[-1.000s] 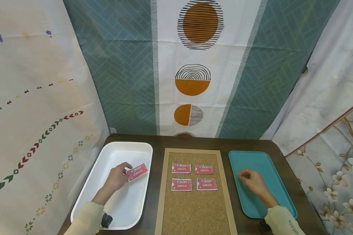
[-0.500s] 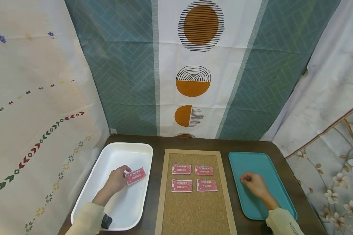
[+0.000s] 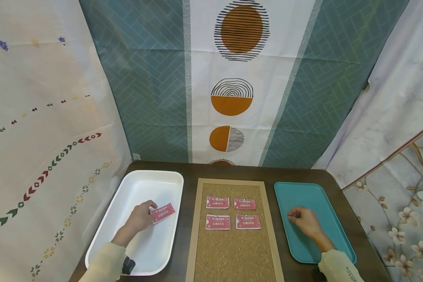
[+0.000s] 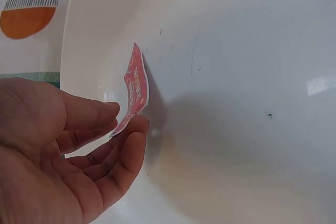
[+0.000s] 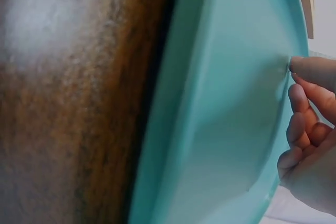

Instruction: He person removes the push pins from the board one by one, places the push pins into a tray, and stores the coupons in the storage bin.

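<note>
My left hand (image 3: 138,217) pinches a red-and-white paper coupon (image 3: 163,213) between thumb and fingers, over the white tray (image 3: 149,256). In the left wrist view the coupon (image 4: 137,80) bends slightly and stands up from the fingertips, its shadow falling on the tray floor. Over the teal tray (image 3: 299,192), my right hand (image 3: 307,224) has thumb and forefinger pressed together. A tiny pin (image 5: 289,67) shows at those fingertips in the right wrist view, mostly hidden by them. Between the trays lies a wood-framed cork board (image 3: 234,254).
Several matching coupons (image 3: 217,222) hang in two rows on the upper half of the board, a small pin at each top edge. Dark brown table (image 3: 190,172) shows between the trays and board. Patterned cloths (image 3: 155,98) hang behind and at both sides.
The left hand's coupon has shifted slightly left and down, with its tilt a little changed. My right hand has drawn its fingers in slightly and then stayed still.
</note>
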Motion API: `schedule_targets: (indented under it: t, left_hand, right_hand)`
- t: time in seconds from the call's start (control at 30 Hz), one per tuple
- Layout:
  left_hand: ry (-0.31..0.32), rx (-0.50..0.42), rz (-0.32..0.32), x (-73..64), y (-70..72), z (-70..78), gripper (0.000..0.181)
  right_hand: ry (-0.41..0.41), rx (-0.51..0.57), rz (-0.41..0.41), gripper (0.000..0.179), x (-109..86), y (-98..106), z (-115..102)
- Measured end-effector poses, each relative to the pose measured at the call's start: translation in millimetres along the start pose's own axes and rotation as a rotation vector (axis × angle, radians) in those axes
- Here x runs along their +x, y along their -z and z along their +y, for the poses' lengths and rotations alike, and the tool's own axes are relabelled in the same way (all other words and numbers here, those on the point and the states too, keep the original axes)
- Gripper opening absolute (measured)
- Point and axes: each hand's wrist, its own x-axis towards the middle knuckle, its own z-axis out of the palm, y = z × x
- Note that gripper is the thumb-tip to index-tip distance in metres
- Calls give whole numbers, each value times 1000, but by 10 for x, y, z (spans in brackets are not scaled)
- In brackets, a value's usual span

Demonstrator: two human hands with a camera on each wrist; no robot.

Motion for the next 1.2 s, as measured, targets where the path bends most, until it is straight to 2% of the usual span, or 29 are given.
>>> schedule_targets:
  t: [0.07, 0.23, 0.33, 0.67, 0.97, 1.2]
  left_hand:
    - [5, 17, 10, -6, 22, 3, 35]
    - [-8, 123, 73, -39, 95, 33, 32]
    - [-35, 157, 115, -46, 119, 76, 33]
    - [-125, 140, 209, -91, 71, 333, 34]
    - [-187, 113, 235, -119, 42, 453, 33]
    - [-229, 38, 251, -119, 32, 565, 31]
  right_hand:
    - [4, -13, 6, 8, 1, 10, -22]
    - [19, -13, 29, 10, 26, 36, -136]
    - [26, 2, 40, 10, 58, 37, -243]
    - [92, 70, 17, 7, 219, -109, -620]
    - [87, 117, -22, 6, 318, -241, -822]
    - [134, 136, -30, 7, 347, -347, -944]
